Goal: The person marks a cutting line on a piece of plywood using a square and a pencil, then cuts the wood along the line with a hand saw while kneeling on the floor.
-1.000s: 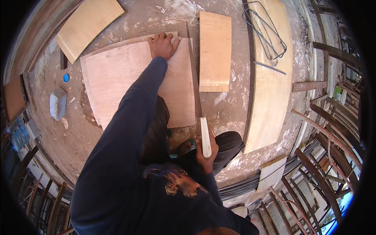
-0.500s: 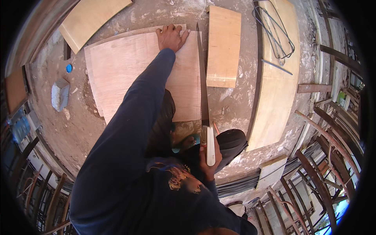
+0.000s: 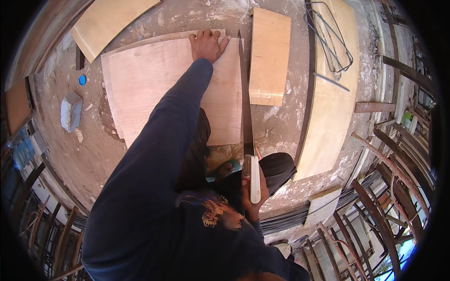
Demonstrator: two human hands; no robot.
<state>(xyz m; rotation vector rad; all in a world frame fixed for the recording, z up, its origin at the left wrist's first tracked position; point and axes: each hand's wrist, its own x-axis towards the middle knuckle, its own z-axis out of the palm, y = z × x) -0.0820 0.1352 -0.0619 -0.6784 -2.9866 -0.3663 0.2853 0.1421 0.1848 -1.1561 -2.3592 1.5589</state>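
My left hand (image 3: 207,46) lies on stacked pale plywood sheets (image 3: 154,70) near their top right, fingers apart and bent at the far edge. My right hand (image 3: 257,194) is closed on the white handle of a hand saw (image 3: 247,112), low in the middle beside my bent knee. Its long blade points away from me along the right edge of the sheets. Just right of the blade lies a narrower plywood board (image 3: 268,58). My sandalled foot (image 3: 227,168) shows under the sheets' near edge, partly hidden by my clothing.
Plywood pieces lie at top left (image 3: 110,21) and along the right (image 3: 328,131), the latter bearing bent metal rods (image 3: 330,40). A blue round lid (image 3: 82,80) and a whitish block (image 3: 71,111) sit on the dusty floor. Timber scraps (image 3: 393,187) and dark rods (image 3: 281,225) crowd the edges.
The view shifted slightly. My right hand has drawn the saw back toward me along the sheets' edge, mostly in the first half second. My left hand stays on the plywood.
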